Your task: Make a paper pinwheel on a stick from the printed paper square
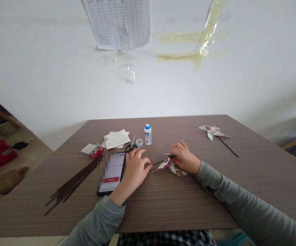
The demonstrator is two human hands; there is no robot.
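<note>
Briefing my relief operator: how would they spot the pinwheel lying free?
On the brown table, look to the far right, beyond the right hand. There lies the pinwheel, folded pale paper on a dark stick. Unlike the folded paper at that hand, it lies untouched.

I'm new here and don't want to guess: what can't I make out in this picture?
All in the head view:
Part of the folded paper: covered by the right hand.
Wall sheet: top cut off by the upper edge; print too small.
Phone: left side hidden by pixelation.
Bottle: fine label print too small.
</note>
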